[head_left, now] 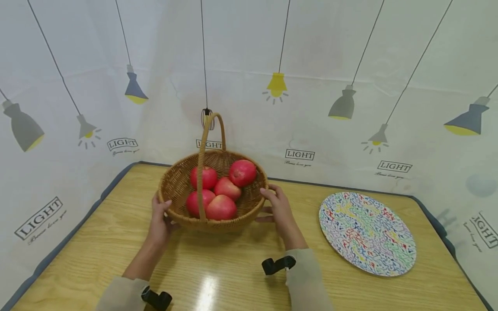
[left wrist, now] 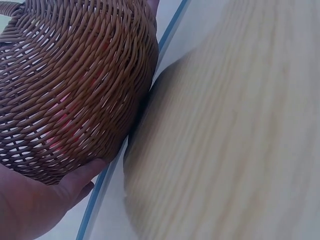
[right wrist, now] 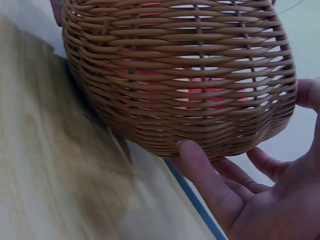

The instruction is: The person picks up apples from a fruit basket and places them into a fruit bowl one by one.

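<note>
A brown wicker basket [head_left: 180, 183] with a tall arched handle stands out at the centre-left of the head view. Inside lie several red apples [head_left: 227, 188], grouped toward the middle and near side. The left hand [head_left: 159, 222] grips the basket's left side, its thumb by the rim. On the opposite side, the right hand [head_left: 281, 207] holds the basket with the thumb at the rim and fingers lower on the wall. Both wrist views show the woven wall close over the table, with red showing through the gaps. Fingers are partly hidden behind the basket.
A flat round plate [head_left: 367, 235] with multicoloured squiggles lies on the right of the wooden table [head_left: 233, 268]. White sheeting printed with lamps [head_left: 249, 125] rises behind the table and along both sides. Dark blue edging borders the tabletop.
</note>
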Available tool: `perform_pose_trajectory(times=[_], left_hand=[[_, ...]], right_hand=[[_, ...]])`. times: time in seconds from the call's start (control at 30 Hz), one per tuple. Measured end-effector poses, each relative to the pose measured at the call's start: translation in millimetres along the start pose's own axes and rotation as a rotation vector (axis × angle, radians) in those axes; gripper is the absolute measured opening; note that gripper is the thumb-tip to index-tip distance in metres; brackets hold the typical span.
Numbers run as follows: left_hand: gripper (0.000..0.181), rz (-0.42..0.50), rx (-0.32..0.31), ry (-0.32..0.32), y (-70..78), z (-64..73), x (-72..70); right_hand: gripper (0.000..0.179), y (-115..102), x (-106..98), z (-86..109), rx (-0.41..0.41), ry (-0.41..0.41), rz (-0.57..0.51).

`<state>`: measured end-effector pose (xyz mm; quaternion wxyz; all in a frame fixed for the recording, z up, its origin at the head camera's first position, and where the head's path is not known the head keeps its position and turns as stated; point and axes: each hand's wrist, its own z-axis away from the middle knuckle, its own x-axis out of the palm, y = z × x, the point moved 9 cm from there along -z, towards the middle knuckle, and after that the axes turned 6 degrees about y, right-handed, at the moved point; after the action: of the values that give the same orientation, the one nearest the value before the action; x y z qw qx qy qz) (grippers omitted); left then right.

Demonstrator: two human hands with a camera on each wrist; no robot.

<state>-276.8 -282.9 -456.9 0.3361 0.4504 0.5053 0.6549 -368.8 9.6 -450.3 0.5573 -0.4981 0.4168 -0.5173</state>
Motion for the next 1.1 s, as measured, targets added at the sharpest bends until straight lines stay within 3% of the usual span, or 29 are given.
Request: perform_pose_trajectory(times=[0.33,0.57,0.73,0.97,1.1], left_hand=[[0.071,0.016,-0.017,-0.005,-3.8,8.1,12.5],[0.066,0.003,-0.022,0.028,-3.2,9.0,13.9],[0.065,-0.032,-0.039,0.003,2.4,0.7,10.4],[0.064,0.053,-0.075,-0.010,12.3,-19.8,5.9],[0.066,0.065,-0.048,-0.039,11.5,-26.0,10.6]], right_hand=[[0.052,-2.0,-12.8,4.8,0.030,-0.017,0.056],[0.054,-2.9,-16.4,5.1,0.040,-0.042,0.073],[0.057,-4.6,-17.7,4.6,0.051,-0.051,0.083],[0.058,-2.7,-20.4,2.8,0.069,-0.065,0.096],[0.058,-2.6,-19.6,1.7,0.077,-0.081,0.115]])
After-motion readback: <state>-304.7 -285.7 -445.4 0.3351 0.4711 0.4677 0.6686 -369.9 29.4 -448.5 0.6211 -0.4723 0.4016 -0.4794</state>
